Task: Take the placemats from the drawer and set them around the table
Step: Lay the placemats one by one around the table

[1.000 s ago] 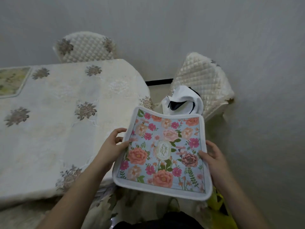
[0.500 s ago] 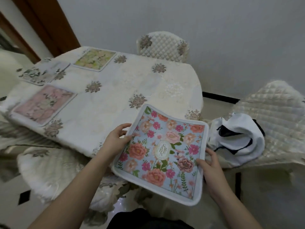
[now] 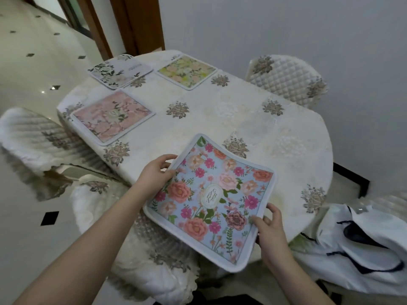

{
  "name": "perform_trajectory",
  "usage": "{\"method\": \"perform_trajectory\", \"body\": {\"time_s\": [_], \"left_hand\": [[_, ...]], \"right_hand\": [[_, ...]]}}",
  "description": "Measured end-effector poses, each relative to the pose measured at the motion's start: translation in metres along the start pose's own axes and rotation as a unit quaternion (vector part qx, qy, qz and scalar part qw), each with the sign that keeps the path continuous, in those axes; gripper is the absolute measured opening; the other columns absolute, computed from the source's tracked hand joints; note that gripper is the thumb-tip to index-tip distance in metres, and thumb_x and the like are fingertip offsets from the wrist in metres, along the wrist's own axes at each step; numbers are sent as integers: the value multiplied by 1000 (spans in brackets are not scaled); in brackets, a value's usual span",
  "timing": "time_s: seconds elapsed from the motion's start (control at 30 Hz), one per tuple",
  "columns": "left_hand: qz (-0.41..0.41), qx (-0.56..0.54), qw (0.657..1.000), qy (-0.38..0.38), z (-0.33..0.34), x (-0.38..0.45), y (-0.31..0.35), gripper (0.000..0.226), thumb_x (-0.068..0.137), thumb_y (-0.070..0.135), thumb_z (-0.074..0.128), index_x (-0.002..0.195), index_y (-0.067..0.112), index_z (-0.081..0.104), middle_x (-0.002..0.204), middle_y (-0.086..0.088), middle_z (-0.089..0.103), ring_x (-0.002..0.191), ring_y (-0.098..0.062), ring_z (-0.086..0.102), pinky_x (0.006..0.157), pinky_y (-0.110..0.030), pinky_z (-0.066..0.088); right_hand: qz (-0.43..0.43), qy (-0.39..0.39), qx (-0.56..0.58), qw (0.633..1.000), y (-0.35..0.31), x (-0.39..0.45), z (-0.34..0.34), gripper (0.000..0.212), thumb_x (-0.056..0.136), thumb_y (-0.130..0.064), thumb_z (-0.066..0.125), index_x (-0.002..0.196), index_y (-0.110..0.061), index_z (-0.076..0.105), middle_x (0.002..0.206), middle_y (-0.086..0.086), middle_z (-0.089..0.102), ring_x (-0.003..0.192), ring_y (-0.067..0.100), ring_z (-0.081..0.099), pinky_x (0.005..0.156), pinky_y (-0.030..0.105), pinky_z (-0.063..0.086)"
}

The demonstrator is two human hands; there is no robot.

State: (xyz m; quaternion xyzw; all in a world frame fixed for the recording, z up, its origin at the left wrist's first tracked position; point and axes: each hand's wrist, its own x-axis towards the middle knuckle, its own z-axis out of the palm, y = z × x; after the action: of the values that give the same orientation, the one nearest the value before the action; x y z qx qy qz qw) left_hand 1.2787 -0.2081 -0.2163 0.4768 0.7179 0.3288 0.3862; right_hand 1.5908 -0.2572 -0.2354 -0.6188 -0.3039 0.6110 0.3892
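Over the near edge of the table (image 3: 253, 119) is where the blue floral placemat (image 3: 211, 199) sits right now, half hanging past the edge, tilted. Left hand (image 3: 154, 172) pinches its left edge, thumb on top, fingers curled under. Right hand (image 3: 269, 230) grips the near right corner the same way. Farther along the table from it lie a pink placemat (image 3: 112, 116), a yellow placemat (image 3: 187, 71) and a white leafy placemat (image 3: 120, 71), all flat on the cloth. Right of the table, a white garment (image 3: 363, 245) is dumped on a chair.

Plain grey wall (image 3: 286, 25); glossy tiled floor (image 3: 33, 69); brown wooden door frame (image 3: 136, 23); quilted chairs (image 3: 286, 80).
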Motion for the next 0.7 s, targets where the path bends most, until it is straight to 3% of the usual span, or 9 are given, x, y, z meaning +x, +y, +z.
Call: {"method": "perform_trajectory", "body": {"time_s": [0.17,0.27,0.4,0.5,0.7], "left_hand": [[1,47,999,11,-31,32,-17,36,93,30,67,126,38,56,105,12,70,86,-10,69,70,-34,57],[9,92,996,18,-43,53,-25,38,94,30,64,130,36,54,113,4,70,92,-16,69,72,-37,57],[0,144,989,38,-50,80,-29,39,99,26,58,137,34,52,120,0,65,79,-12,65,51,-24,44],[-7,147,987,56,-52,100,-32,40,98,23,60,137,32,54,123,-6,66,85,-15,61,52,-21,43],[-27,132,987,91,-51,136,-40,37,95,23,65,131,30,61,111,-2,69,85,-16,64,55,-19,42]], "right_hand": [[9,-30,-11,999,-8,18,35,38,96,-1,54,124,-23,40,100,14,70,83,27,73,63,41,58],[18,-52,-24,998,-7,32,54,37,96,-2,56,125,-20,41,100,13,71,83,24,74,69,42,59],[28,-75,-49,996,-2,58,74,36,96,-3,58,126,-15,43,106,12,71,92,25,72,77,43,59],[41,-102,-53,993,0,81,84,29,95,-3,58,122,-12,48,110,12,70,96,26,71,80,44,59],[59,-130,-75,987,-5,122,93,22,95,-3,58,116,-7,55,106,12,72,92,24,72,69,31,58]]}}
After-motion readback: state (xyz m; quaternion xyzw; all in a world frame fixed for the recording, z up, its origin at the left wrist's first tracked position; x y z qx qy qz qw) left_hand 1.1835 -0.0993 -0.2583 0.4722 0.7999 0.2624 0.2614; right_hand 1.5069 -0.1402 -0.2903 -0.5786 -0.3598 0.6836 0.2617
